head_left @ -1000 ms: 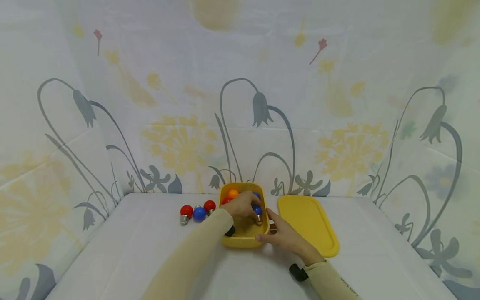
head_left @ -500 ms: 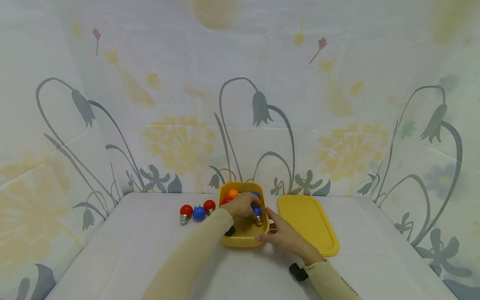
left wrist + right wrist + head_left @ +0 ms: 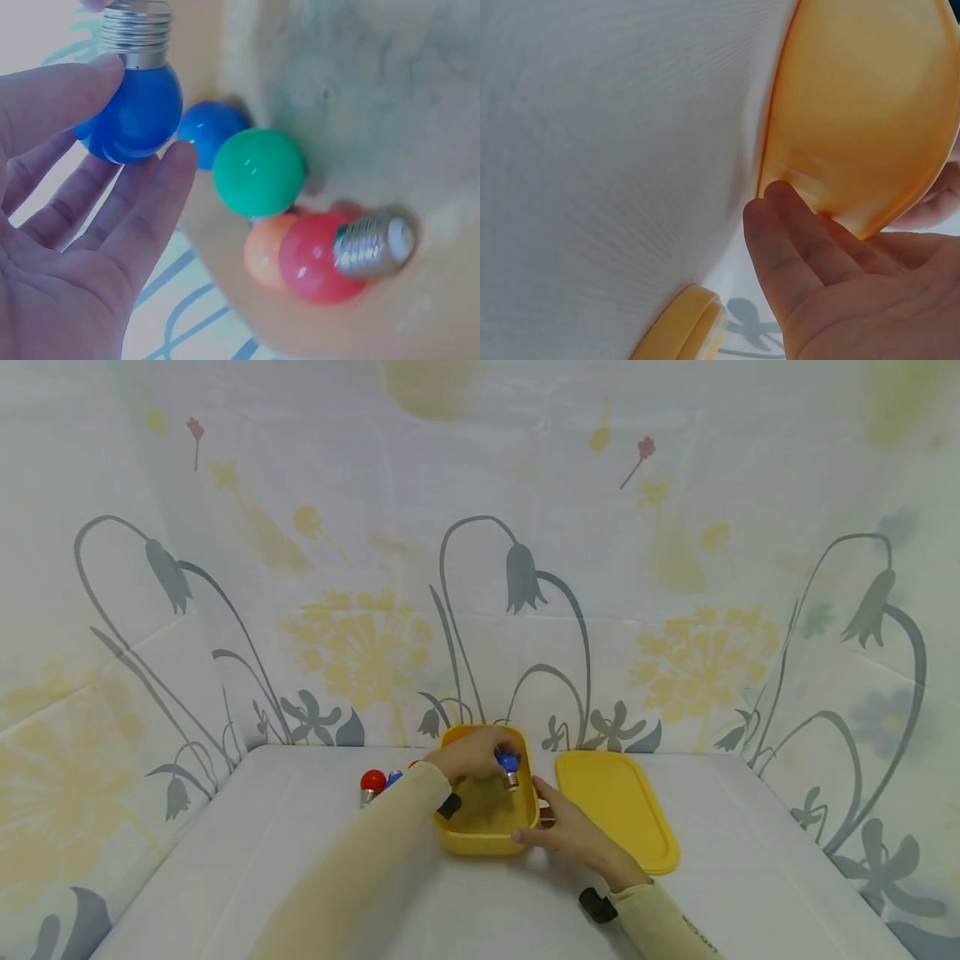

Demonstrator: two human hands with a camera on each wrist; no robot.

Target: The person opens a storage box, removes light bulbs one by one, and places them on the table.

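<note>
My left hand (image 3: 474, 755) reaches over the yellow box (image 3: 486, 843) and pinches a blue light bulb (image 3: 135, 112) between thumb and fingers. The bulb's metal screw base points up in the left wrist view. Beyond it in the box are another blue bulb (image 3: 210, 131), a green bulb (image 3: 259, 172), a red bulb (image 3: 319, 259) and an orange bulb (image 3: 264, 249) partly behind the red one. With extended fingers, my right hand (image 3: 566, 833) touches the box's right side and near corner. Its fingers lie against the yellow outer wall in the right wrist view.
Left of the box, a red bulb (image 3: 372, 782) lies on the white table (image 3: 225, 860), with other bulbs partly hidden by the left sleeve. A flat yellow lid (image 3: 617, 810) lies to the right. A patterned cloth (image 3: 480, 568) hangs behind.
The left hand has moved up and slightly left in the head view, carrying the blue bulb away from the box's right wall. The right hand and box stay in place.
</note>
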